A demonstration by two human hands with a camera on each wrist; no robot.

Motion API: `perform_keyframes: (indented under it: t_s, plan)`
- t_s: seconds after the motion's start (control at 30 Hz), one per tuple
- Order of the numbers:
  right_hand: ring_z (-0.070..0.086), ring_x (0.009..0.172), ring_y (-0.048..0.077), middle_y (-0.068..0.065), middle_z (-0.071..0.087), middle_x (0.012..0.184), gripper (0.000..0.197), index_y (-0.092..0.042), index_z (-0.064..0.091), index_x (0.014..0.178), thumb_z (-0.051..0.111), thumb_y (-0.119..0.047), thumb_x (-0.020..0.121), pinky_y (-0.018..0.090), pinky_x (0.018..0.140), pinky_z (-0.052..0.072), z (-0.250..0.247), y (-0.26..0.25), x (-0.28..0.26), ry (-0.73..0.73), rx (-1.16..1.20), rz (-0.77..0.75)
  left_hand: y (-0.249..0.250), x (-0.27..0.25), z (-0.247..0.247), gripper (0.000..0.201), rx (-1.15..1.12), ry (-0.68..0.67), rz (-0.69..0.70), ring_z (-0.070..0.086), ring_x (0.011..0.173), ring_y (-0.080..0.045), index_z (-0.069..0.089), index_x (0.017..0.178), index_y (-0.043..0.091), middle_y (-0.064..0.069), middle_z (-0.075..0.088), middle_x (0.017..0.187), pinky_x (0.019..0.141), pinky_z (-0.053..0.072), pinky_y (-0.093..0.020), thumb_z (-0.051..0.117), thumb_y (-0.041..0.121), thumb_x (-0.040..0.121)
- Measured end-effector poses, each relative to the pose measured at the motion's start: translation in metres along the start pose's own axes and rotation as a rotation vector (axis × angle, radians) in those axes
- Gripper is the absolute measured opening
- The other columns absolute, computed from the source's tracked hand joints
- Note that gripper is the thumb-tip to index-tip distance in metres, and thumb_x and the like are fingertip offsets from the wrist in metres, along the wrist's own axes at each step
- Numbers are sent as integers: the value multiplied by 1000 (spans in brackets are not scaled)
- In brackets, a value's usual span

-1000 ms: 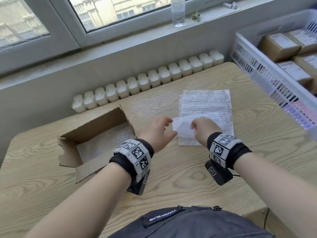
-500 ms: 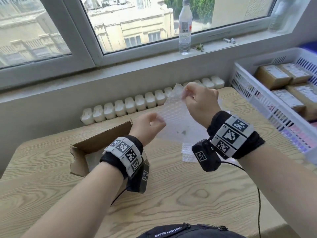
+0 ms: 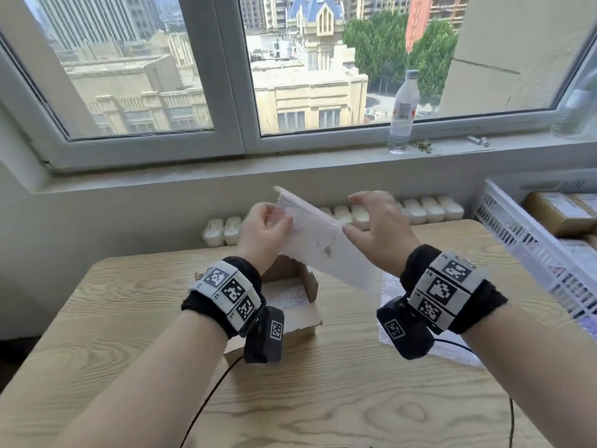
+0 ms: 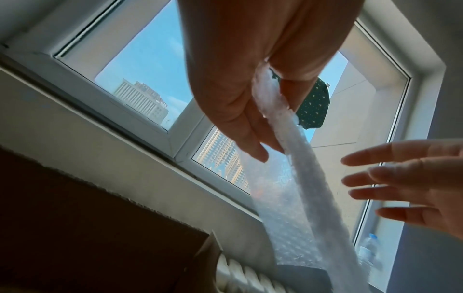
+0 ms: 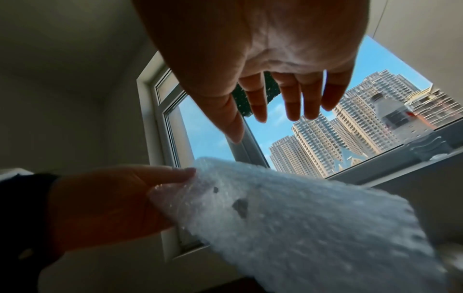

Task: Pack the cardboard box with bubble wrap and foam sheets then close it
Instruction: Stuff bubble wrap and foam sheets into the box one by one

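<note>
The cardboard box (image 3: pixel 292 295) sits open on the wooden table (image 3: pixel 323 399), toward its far edge and left of centre, partly hidden behind the left wrist; a layer of bubble wrap lines its floor. Along the table's right edge stands a white slatted crate (image 3: pixel 529 253) holding brown labelled parcels. Against the far edge, under the windowsill, runs a row of white egg-carton-like trays (image 3: pixel 420 210). A second sheet of bubble wrap (image 3: pixel 452 347) lies flat on the table to the right of the box, below the right wrist. Above the box, lifted clear of the table, a sheet (image 3: pixel 319 240) of white bubbled wrap slopes down from upper left to lower right. The left hand (image 3: pixel 263 231) pinches the sheet's upper end between thumb and curled fingers. The right hand (image 3: pixel 376 232) is spread just beside the sheet, fingers straight and apart, gripping nothing. A clear plastic bottle (image 3: pixel 402 113) stands on the windowsill.
</note>
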State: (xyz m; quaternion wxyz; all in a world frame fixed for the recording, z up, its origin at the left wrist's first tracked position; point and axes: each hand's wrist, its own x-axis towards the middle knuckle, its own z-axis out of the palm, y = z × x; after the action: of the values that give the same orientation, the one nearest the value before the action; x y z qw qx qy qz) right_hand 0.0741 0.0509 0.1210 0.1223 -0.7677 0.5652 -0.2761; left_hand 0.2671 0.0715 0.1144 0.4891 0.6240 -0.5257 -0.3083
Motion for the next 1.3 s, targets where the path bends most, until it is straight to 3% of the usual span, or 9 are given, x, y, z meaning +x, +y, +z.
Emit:
perform_keyframes:
  t_s: [0.1, 0.2, 0.33, 0.5, 0.7, 0.9, 1.0, 1.17, 1.3]
  plan:
    - [28, 137, 26, 11, 31, 147, 66, -19, 31, 143, 57, -40, 86, 44, 113, 26, 8, -7, -4, -40, 14, 97, -2, 0, -15, 44, -47, 16, 47, 51, 116, -15, 46, 130, 25, 2, 53, 128, 100, 41, -28, 60, 19, 90]
    - [37, 133, 28, 10, 31, 149, 72, -23, 22, 146, 59, -40, 87, 43, 106, 37, 8, -5, -2, -109, 330, 307, 1, -4, -30, 42, -146, -13, 74, 53, 119, -20, 48, 115, 48, 0, 56, 129, 106, 41, -45, 63, 25, 83]
    - [57, 113, 32, 7, 45, 137, 70, -19, 29, 144, 67, -22, 85, 45, 89, 52, 14, -2, 2, -279, 839, 533, 3, -6, -43, 42, -204, -1, 47, 58, 112, -29, 49, 112, 50, -13, 60, 117, 99, 45, -54, 63, 29, 79]
    - [63, 92, 23, 14, 64, 110, 59, -4, 55, 124, 79, -11, 71, 31, 80, 53, 21, -7, 8, -224, 515, 349, -4, -2, -59, 69, 100, 77, 91, 58, 87, -16, 31, 130, 54, 7, 57, 85, 96, 46, -47, 69, 30, 77]
    - [57, 84, 19, 5, 61, 91, 30, -14, 60, 92, 80, -18, 71, 29, 75, 47, 16, -19, 11, -161, 468, 272, -7, -7, -77, 29, 510, 77, 161, 53, 100, -22, 65, 110, 21, 1, 47, 97, 88, 38, -26, 69, 27, 82]
    - [63, 94, 28, 16, 62, 109, 36, -2, 52, 117, 66, -6, 84, 47, 89, 51, 29, -29, 11, -209, 955, 390, -22, -11, -89, 29, 379, 54, -62, 49, 94, -22, 55, 109, 8, -5, 53, 99, 82, 37, -31, 57, 31, 91]
    - [60, 88, 27, 20, 57, 112, 45, -4, 39, 128, 60, -6, 88, 48, 85, 54, 47, -37, 9, -159, 800, 376, -33, -16, -88, 22, 396, 115, -127, 47, 89, -23, 51, 98, 7, -6, 54, 92, 76, 35, -30, 56, 27, 92]
    - [51, 78, 21, 11, 52, 99, 46, -14, 33, 132, 51, -5, 91, 33, 68, 44, 76, -54, -9, -135, 334, 190, -53, -33, -80, 56, 567, 80, -237, 41, 128, -28, 31, 142, 12, -13, 36, 143, 103, 34, -35, 55, 26, 92]
    - [48, 72, 16, 9, 49, 100, 39, -19, 34, 130, 41, -4, 95, 28, 64, 40, 106, -62, -24, -245, 189, 115, -73, -51, -63, 41, 883, 22, -42, 38, 128, -26, 48, 131, 18, -6, 35, 144, 106, 34, -38, 53, 28, 92]
